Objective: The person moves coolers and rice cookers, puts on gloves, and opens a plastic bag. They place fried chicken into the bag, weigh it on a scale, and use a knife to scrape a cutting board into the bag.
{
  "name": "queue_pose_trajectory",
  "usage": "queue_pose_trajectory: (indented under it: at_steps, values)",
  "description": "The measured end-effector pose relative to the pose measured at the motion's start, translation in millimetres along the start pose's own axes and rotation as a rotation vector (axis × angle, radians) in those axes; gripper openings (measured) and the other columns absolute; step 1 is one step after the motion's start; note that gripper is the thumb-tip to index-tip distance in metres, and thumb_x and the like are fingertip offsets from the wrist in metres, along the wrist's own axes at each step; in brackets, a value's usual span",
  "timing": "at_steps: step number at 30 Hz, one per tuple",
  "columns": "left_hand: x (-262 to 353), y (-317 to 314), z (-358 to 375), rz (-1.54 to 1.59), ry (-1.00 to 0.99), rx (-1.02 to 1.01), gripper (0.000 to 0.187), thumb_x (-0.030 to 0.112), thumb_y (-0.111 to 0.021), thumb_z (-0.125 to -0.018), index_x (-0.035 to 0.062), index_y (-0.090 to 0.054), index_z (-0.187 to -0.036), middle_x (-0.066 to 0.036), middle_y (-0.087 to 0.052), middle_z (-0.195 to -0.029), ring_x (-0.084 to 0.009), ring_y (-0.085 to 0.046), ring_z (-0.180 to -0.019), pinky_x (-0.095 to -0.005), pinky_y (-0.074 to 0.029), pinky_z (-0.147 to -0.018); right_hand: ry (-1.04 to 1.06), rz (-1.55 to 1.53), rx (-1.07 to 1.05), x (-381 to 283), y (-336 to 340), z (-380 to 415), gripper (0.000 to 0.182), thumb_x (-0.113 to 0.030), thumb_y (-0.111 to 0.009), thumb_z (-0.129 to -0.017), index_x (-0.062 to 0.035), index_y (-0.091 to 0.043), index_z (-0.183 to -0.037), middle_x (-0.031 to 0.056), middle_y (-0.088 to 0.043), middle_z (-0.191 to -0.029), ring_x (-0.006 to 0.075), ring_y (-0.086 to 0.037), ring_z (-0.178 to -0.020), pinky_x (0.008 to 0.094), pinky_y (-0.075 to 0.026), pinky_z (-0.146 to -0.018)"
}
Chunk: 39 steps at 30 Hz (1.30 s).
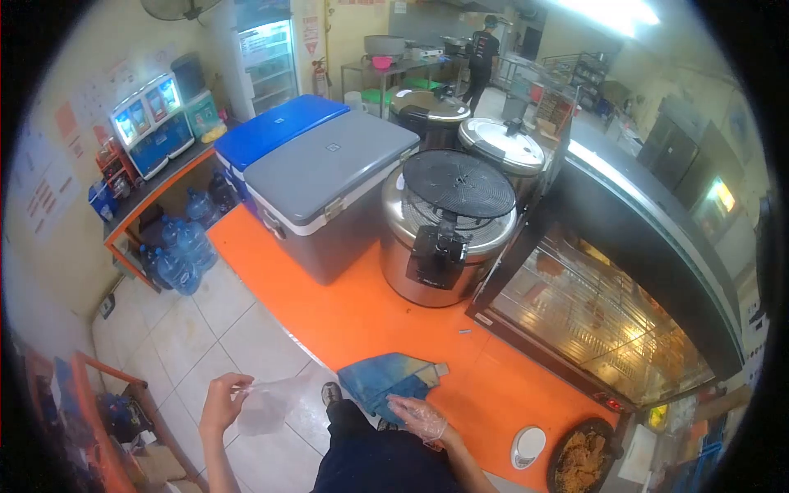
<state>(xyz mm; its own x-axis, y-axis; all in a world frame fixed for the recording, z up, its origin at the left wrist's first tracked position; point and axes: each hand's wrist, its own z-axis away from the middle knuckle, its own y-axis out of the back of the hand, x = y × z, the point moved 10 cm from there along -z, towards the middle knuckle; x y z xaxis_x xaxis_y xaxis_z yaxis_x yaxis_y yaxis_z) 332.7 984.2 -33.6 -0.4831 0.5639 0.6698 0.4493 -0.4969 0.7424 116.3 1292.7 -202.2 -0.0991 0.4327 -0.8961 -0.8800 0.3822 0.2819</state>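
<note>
Thumb and fingers of my left hand (222, 403) pinch a thin, see-through plastic piece (267, 408), bag- or glove-like, that hangs out to the right above the tiled floor. A clear disposable glove covers my right hand (419, 419), whose fingers stretch out to the left, holding nothing visible. Those fingertips overlap the lower edge of a crumpled blue and yellow cloth (382, 380) at the front of the orange counter (468, 386).
A small white scale (528, 448) and a dark round pan of brown food (582, 462) sit at the right. Behind stand a lit glass display warmer (600, 312), large steel cookers (440, 263) and grey (329, 168) and blue (279, 119) coolers. A person (482, 62) is far back.
</note>
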Motion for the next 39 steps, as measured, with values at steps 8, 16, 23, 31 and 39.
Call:
queue_pose_trajectory:
  at_steps: [8, 16, 23, 31, 39]
  values:
    - [-21.9, 10.4, 3.1, -0.162, 0.109, 0.213, 0.014, 0.001, -0.079, -0.069, -0.0015, -0.066, -0.074, -0.014, -0.066, -0.069, -0.0235, -0.066, -0.063, -0.0331, -0.051, -0.058, -0.018, 0.060, -0.023, -4.2, -1.4, -0.4, 0.044, -0.039, -0.050, -0.100, -0.0076, -0.061, -0.130, 0.0164, -0.063, -0.125, 0.0301, -0.062, -0.112, 0.0376, -0.048, -0.096]
    - [-27.6, -130.4, 22.0, 0.502, 0.200, -0.044, 0.022, 0.012, -0.086, -0.074, 0.0022, -0.066, -0.076, -0.002, -0.066, -0.071, -0.0095, -0.061, -0.063, -0.0248, -0.050, -0.055, 0.192, -0.174, -0.334, -42.3, -60.2, 0.6, 0.043, -0.036, -0.056, -0.099, -0.0093, -0.059, -0.132, 0.0133, -0.066, -0.119, 0.0252, -0.063, -0.109, 0.0359, -0.048, -0.094]
    - [11.5, -275.2, 36.1, 1.113, 0.395, -0.378, 0.041, 0.018, -0.083, -0.080, 0.0121, -0.046, -0.062, 0.008, -0.044, -0.065, -0.0037, -0.041, -0.058, -0.0239, -0.036, -0.053, 0.195, -0.148, -0.028, -54.3, -36.1, -11.1, 0.025, -0.015, -0.073, -0.088, -0.0019, -0.069, -0.109, 0.0042, -0.070, -0.089, 0.0114, -0.064, -0.078, 0.0270, -0.052, -0.069]
    - [40.4, -163.1, -10.7, 0.180, -0.084, -0.062, 0.025, -0.001, -0.071, -0.078, 0.0057, -0.049, -0.068, -0.003, -0.057, -0.073, -0.0089, -0.054, -0.070, -0.0271, -0.047, -0.065, 0.131, -0.120, 0.484, 11.3, 40.2, -9.3, 0.010, -0.010, -0.072, -0.086, -0.0042, -0.064, -0.084, 0.0037, -0.066, -0.077, 0.0119, -0.063, -0.072, 0.0280, -0.052, -0.065]
    - [104.7, -208.6, -7.1, 0.497, -0.179, -0.086, 0.016, -0.007, -0.062, -0.076, 0.0022, -0.052, -0.085, -0.007, -0.059, -0.081, -0.0139, -0.056, -0.077, -0.0289, -0.049, -0.071, 0.154, -0.662, 0.141, -27.6, 2.3, -20.7, 0.046, -0.009, -0.068, -0.085, -0.0009, -0.055, -0.129, 0.0049, -0.061, -0.116, 0.0142, -0.058, -0.102, 0.0298, -0.049, -0.086]
